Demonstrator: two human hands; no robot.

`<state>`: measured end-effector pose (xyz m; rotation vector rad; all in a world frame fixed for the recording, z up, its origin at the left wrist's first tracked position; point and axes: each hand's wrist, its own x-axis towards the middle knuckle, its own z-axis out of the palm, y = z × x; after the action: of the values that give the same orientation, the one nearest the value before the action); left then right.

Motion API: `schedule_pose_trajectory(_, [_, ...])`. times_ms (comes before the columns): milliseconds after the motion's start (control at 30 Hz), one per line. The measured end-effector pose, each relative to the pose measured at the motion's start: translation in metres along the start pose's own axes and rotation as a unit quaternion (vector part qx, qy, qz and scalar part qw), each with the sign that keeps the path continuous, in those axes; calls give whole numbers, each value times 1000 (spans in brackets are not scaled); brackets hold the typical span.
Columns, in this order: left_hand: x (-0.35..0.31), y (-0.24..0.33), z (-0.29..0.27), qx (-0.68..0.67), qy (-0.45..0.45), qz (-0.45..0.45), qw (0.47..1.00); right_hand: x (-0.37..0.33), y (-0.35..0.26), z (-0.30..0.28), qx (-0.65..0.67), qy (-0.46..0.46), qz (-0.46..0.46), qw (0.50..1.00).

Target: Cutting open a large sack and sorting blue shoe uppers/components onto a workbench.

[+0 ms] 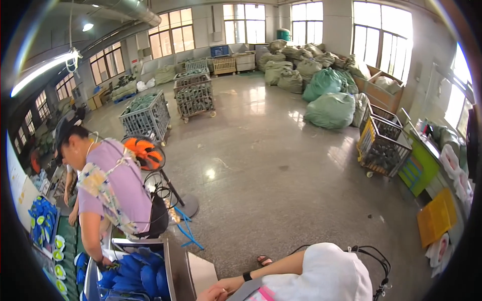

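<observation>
Head view: hand (215,292) on grey board (246,290).

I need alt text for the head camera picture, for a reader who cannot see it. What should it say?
In a large factory hall, a co-worker in a purple shirt bends over a bin of blue shoe insoles at lower left. At the bottom edge, a person's hand and a forearm with a black wristband show. Wire carts and green sacks stand on the shiny floor.

hand (213,292) cut by btm edge | fingers unclear
</observation>
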<state>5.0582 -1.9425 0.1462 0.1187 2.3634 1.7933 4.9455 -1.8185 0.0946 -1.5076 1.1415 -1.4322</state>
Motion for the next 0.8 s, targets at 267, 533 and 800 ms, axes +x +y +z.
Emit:
schedule_pose_trajectory(267, [146,67,79,-50,9,5,999,-156,-36,-117,-132,156,242,949])
schedule_pose_trajectory(533, [325,92,168,-186,-145,29,971,-340,-73,-206,-244,241,480,807])
schedule_pose_trajectory(800, [397,-196,169,368,-60,122,920,-354,-70,-280,109,445,331,825])
